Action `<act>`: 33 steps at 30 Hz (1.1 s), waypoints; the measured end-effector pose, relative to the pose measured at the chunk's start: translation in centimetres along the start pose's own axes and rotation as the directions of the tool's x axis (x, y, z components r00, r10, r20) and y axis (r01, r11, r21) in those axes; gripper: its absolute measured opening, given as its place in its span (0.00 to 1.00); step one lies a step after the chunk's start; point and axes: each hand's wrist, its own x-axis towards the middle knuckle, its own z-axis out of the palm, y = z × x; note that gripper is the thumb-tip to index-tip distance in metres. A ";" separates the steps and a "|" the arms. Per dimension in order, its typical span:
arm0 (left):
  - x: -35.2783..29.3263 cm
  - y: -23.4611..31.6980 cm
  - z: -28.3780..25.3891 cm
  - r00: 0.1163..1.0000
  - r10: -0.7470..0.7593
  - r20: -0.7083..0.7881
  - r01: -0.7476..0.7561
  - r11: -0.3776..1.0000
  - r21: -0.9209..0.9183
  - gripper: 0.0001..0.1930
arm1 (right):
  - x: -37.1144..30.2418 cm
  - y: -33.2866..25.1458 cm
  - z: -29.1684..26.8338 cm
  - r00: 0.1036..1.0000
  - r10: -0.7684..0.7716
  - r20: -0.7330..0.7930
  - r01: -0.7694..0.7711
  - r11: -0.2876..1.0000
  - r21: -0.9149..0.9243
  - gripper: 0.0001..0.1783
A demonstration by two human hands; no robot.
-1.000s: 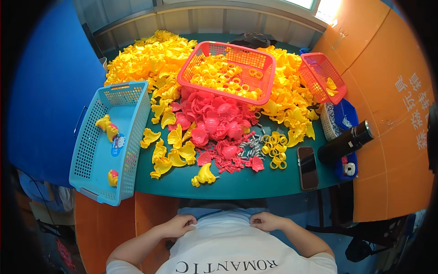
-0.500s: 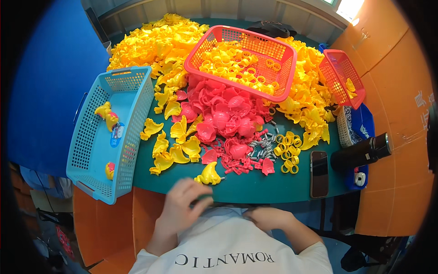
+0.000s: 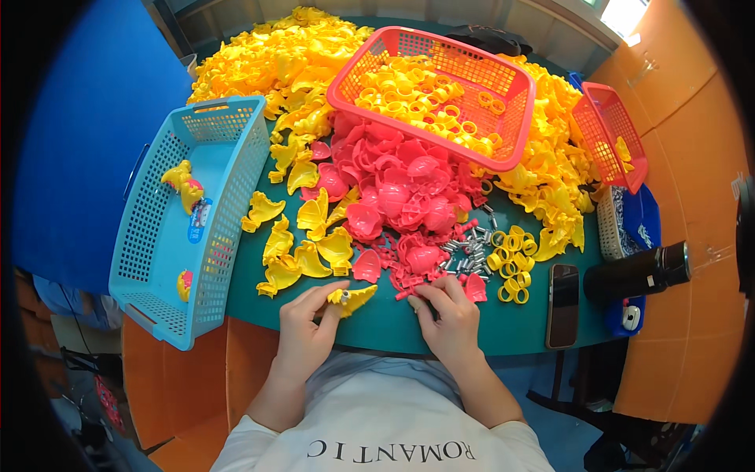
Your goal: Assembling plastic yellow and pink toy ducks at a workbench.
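Just below the frame's center, the left hand (image 3: 307,321) is pinching a yellow piece (image 3: 358,299) over the green surface (image 3: 381,329); the right hand (image 3: 454,321) is touching small red parts (image 3: 403,294), its grip unclear.

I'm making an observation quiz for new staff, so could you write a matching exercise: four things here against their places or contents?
1. Light-blue perforated plastic basket
2. Black cylindrical bottle
3. Curved yellow plastic piece
4. Large red perforated plastic basket

A. Held in the left hand
B. Contains many yellow rings
C. Left side of the green table
D. Right of the dark rectangular phone

Pairs: 1-C, 2-D, 3-A, 4-B
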 end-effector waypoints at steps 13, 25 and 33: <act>0.9 1.2 3.1 0.660 -0.092 0.746 0.748 -0.009 -0.663 0.23 | -0.2 -0.6 -3.6 0.934 0.356 0.017 -0.252 0.626 0.738 0.16; -0.5 3.0 5.2 0.805 -0.147 0.574 0.591 0.280 -0.757 0.21 | -0.8 -0.7 -1.8 0.984 0.157 0.080 -0.169 0.708 0.685 0.10; -0.6 2.8 5.2 0.817 -0.121 0.563 0.569 0.322 -0.757 0.21 | -0.4 -0.8 -2.3 0.997 -0.081 -0.006 0.076 0.911 0.406 0.11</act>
